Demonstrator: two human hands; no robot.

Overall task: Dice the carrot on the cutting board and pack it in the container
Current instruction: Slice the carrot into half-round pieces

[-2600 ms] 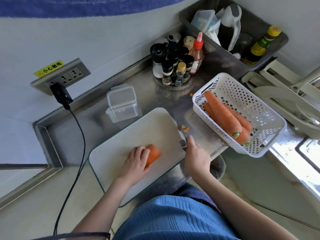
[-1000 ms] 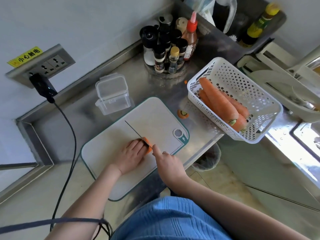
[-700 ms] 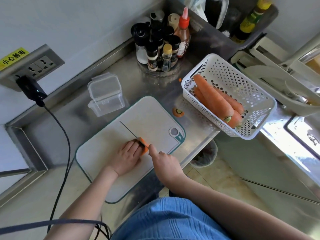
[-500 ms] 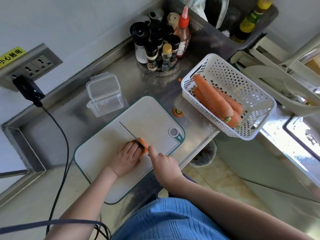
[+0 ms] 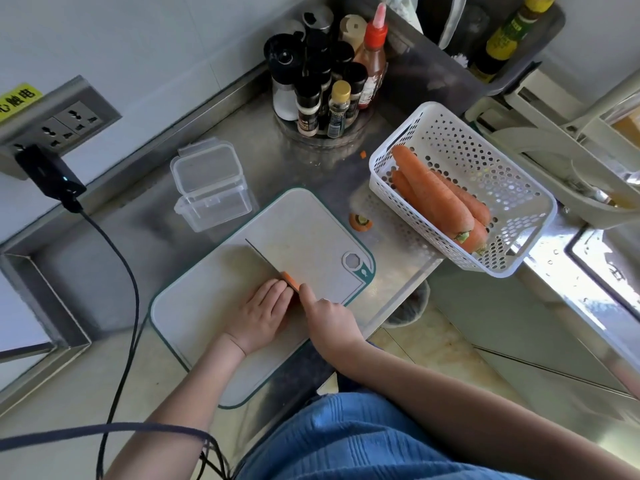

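On the cutting board (image 5: 214,306): knife (image 5: 263,259) now down in the carrot (image 5: 290,280)
Left hand (image 5: 258,315) pins carrot, right hand (image 5: 327,315) grips handle, previously off-board; slicing begun, container (image 5: 211,190) untouched

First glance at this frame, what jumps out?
The white basket at right, holding whole orange carrots, draws the eye first. Next, the centre: on the cutting board the left hand steadies a carrot piece while the right hand holds a knife against it. Behind the board stands a clear lidded container, and a cut carrot end lies on the steel counter.
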